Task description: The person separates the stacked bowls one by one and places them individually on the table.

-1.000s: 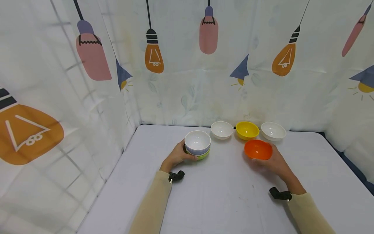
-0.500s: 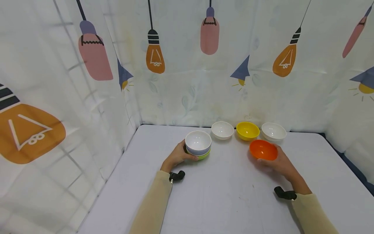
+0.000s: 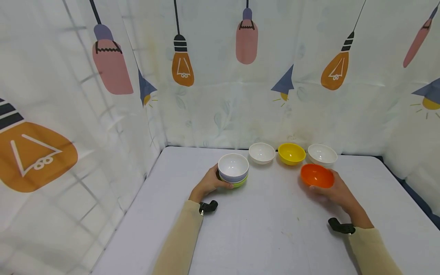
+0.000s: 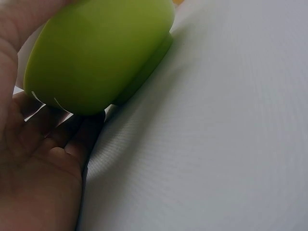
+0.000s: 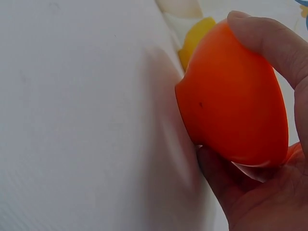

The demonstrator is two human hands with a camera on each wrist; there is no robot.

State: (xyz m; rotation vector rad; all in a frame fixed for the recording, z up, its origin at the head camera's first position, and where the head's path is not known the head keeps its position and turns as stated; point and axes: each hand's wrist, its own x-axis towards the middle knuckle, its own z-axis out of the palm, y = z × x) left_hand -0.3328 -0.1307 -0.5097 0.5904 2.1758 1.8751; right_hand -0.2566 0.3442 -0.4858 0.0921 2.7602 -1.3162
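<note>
My left hand (image 3: 211, 182) grips a stack of bowls on its left side. A white bowl (image 3: 233, 166) is on top and a green bowl (image 4: 103, 53) at the bottom, its foot on or close to the white table. The right hand (image 3: 338, 192) holds an orange bowl (image 3: 317, 176) by its right side, thumb toward the front. In the right wrist view the orange bowl (image 5: 231, 101) is tilted, with a shadow between its foot and the table; whether it touches the surface I cannot tell.
Along the table's back edge stand a white bowl (image 3: 262, 153), a yellow bowl (image 3: 291, 154) and another white bowl (image 3: 322, 154), partly behind the orange one. A patterned curtain (image 3: 213, 110) hangs behind the table (image 3: 254, 229) and on its left.
My right hand has carried the orange bowl to the right, from in front of the yellow bowl to in front of the right-hand white one. The left hand and its stack have stayed put.
</note>
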